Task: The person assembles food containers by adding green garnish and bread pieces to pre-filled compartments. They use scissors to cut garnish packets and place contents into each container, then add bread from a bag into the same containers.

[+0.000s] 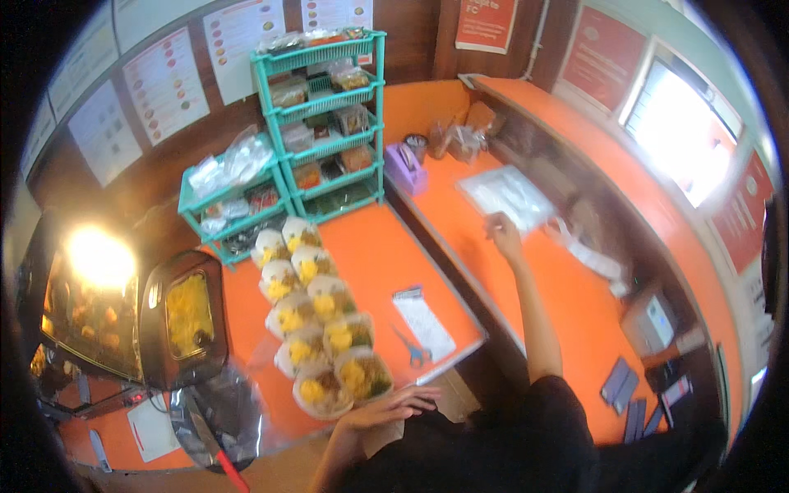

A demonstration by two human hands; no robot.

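Orange tbl (394, 255) w/ bowls (327, 300), wall posters (166, 82)

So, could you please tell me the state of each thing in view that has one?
Food bowls: filled, uncovered, in two columns.
Left hand: fingers extended, beside the nearest bowls.
Right hand: fingers bent; contents of its grip unclear.
Clear plastic: lying flat.
Scissors: lying down; whether open, too small to tell.
Red-handled knife: lying down.
Bright light: on.
Black-rimmed container: holding yellow food.
Tall green rack: upright, loaded.
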